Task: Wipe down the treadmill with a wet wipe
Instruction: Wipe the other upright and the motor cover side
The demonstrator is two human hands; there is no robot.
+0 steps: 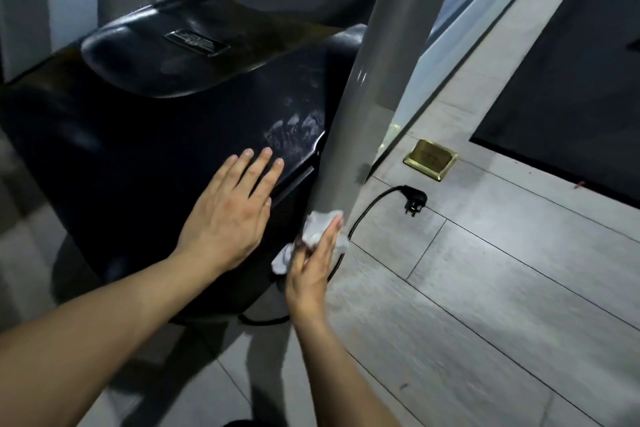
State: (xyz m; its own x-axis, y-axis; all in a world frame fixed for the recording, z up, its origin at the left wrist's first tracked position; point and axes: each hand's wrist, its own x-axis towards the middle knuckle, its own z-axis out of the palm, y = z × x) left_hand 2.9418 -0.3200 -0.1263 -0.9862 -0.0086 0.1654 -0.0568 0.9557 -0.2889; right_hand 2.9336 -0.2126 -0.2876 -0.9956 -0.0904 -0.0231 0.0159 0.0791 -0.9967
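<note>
The treadmill's black motor cover (145,135) fills the left half of the head view, with smeared marks near its right edge. A grey upright post (360,80) rises beside it. My left hand (228,215) lies flat on the cover with straight fingers. My right hand (313,267) holds a crumpled white wet wipe (320,224) and presses it against the bottom of the post. Part of the wipe hangs out below my fingers.
A black power cord with its plug (414,201) lies unplugged on the grey tiled floor (485,288). A brass floor socket (431,159) sits just beyond it. A dark mat or another machine's base (571,97) lies at the right.
</note>
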